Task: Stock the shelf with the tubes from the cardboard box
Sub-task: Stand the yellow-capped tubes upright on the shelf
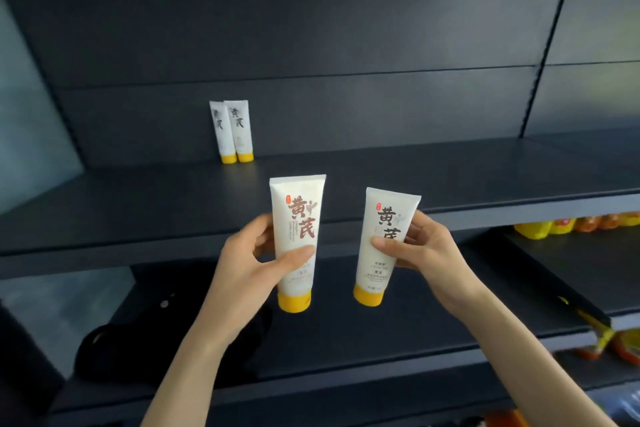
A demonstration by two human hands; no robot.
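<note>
While two tubes (pixel 231 132) stand on the shelf (pixel 450 177), left hand (pixel 242 260) grips a third tube (pixel 298 211), right hand (pixel 429 246) a fourth tube (pixel 388 208).

Raised: left hand (pixel 247 255), right hand (pixel 427 246), gripping.

The left tube (pixel 298 218) was white with a yellow cap and bore large red-brown characters and a small red seal. The right tube (pixel 388 208) was white with a yellow cap, and its characters were dark brown beside a small red seal. Two rear tubes (pixel 239 130) were white, yellow-capped, with dark characters. The shelf (pixel 450 177) and back panel (pixel 311 28) were plain dark blue-grey. Packs (pixel 554 227) at right were yellow and orange. A lower-shelf object (pixel 166 343) was black.
</note>
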